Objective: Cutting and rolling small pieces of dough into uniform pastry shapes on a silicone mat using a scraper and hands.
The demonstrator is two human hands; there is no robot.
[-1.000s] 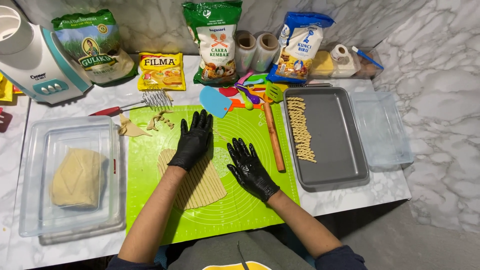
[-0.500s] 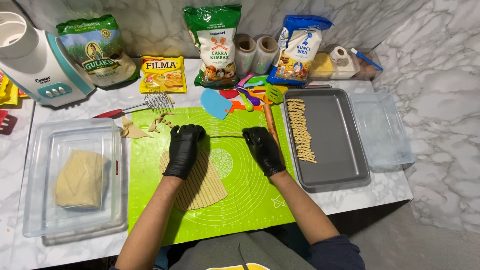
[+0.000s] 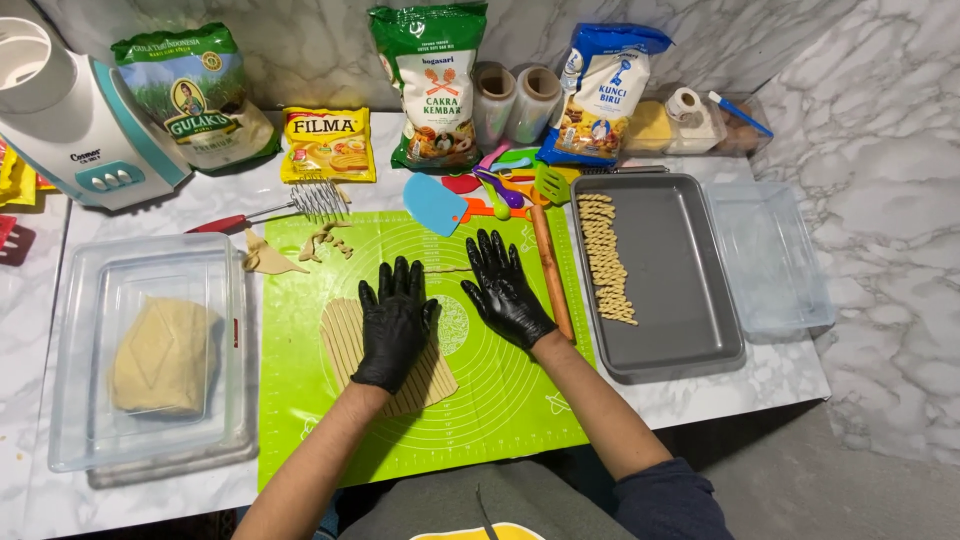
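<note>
While the left hand (image 3: 395, 325) in its glossy black glove is lying flat, fingers spread, on the ridged sheet of beige dough (image 3: 345, 340) on the lime-green silicone mat (image 3: 500, 400), the right hand (image 3: 503, 290) is rolling a thin dough strip (image 3: 447, 270) open-palmed beside it, gripping nothing

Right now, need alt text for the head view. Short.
Two black-gloved hands, left hand and right hand, press flat on a thin dough strand above a cut dough sheet on a green mat; twisted pieces line a grey tray.
</note>
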